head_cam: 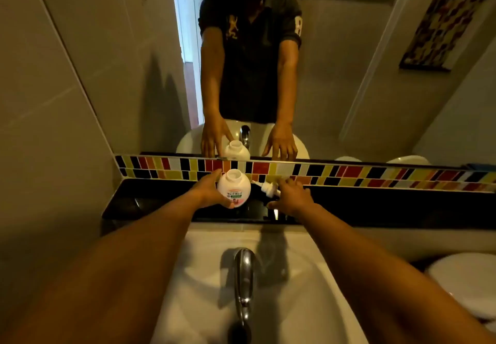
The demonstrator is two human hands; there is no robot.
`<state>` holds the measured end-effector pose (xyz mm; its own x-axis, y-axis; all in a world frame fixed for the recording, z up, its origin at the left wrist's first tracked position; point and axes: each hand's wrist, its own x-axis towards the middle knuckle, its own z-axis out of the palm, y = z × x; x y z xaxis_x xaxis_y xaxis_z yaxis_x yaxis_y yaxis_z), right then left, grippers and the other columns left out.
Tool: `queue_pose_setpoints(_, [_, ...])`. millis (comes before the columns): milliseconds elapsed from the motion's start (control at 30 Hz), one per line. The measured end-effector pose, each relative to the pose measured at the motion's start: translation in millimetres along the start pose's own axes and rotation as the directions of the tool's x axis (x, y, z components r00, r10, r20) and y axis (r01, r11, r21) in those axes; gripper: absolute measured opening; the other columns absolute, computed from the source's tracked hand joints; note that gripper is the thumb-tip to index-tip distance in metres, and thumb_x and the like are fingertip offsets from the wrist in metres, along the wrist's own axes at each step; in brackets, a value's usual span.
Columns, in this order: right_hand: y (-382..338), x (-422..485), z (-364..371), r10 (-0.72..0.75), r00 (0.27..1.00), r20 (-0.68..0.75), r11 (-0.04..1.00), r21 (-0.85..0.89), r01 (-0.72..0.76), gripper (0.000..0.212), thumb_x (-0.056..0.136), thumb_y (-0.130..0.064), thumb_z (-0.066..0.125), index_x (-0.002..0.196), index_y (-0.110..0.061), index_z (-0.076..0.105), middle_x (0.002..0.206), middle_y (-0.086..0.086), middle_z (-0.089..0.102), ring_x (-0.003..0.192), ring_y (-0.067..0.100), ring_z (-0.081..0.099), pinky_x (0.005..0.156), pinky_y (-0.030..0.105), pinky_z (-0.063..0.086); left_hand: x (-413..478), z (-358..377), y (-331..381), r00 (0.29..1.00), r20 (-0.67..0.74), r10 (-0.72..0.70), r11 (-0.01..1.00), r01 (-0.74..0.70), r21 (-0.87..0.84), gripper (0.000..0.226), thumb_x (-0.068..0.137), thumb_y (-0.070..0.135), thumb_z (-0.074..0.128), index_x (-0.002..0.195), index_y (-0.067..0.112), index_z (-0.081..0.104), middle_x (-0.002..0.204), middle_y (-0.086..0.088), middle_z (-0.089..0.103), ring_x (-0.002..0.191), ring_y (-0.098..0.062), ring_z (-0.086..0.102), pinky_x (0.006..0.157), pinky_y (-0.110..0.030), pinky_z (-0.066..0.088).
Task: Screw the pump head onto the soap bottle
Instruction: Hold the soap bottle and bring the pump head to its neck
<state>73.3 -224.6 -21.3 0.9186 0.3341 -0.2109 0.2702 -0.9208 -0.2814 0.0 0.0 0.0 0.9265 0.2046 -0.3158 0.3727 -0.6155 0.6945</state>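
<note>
Now the left hand (208,190) holds the round white plastic soap bottle (233,188), mouth open, upright on the glossy black counter ledge (150,204). Just beside, the right hand (291,196), fingers spread wide, touches the white pump head (268,188) lying there.

The right hand (291,196) covers the near end of the pump head (269,189); contact between fingers and pump cannot be determined. The left hand (208,192) hides the left flank of the soap bottle (234,186). Label print is too small to read. The tap (243,276) base and both upper arms are cropped by the lower edge.
</note>
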Motion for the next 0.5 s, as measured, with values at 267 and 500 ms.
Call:
queue_pose_setpoints(267, [2.8,20.5,22.3,0.025,0.988,-0.156,0.990,0.142,-0.003,0.064,0.077,-0.041,0.078,0.132,-0.031,0.048,0.132,0.007,0.059,0.124,0.030,0.052,0.106,0.051,0.039,24.6,16.3,-10.3,0.999,-0.022,0.047,0.965,-0.051,-0.258,0.087,0.065,0.008,0.087,0.138,0.019,0.041,0.134,-0.005,0.053,0.125,-0.026,0.051,0.106,-0.049,0.045])
queue_pose_setpoints(500, [4.9,18.6,23.0,0.078,0.979,-0.190,0.966,0.259,-0.026,0.049,0.082,-0.036,0.075,0.124,-0.026,0.054,0.123,0.009,0.062,0.118,0.030,0.055,0.106,0.047,0.041,32.0,22.5,-14.7,0.998,-0.036,0.042,0.962,-0.050,-0.268,0.081,0.067,0.009,0.087,0.134,0.018,0.044,0.122,0.001,0.054,0.112,-0.018,0.051,0.101,-0.043,0.046])
